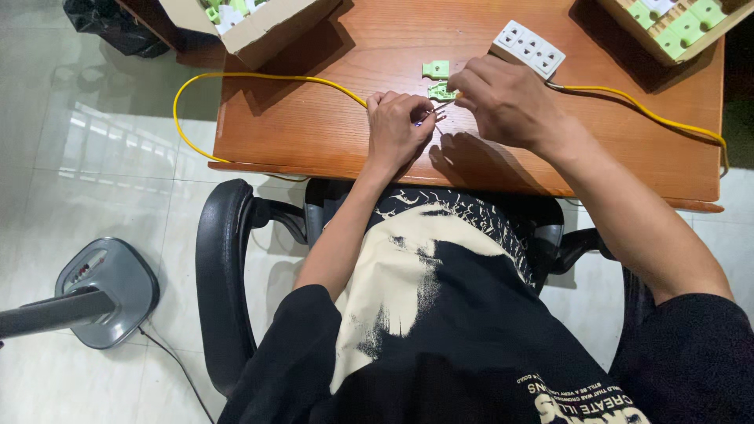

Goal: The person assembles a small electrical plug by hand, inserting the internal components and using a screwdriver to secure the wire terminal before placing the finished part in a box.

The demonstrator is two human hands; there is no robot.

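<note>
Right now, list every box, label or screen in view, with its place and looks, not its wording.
Cardboard box: table's top left corner, open, brown, holding green and white parts.
Second cardboard box: table's top right corner, open, holding pale green parts.
No screens or signs visible.

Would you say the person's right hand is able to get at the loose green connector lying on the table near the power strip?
Probably yes: the green connector lies bare on the table just beyond the right hand, nothing between them, though its fingers already pinch another green piece.
</note>
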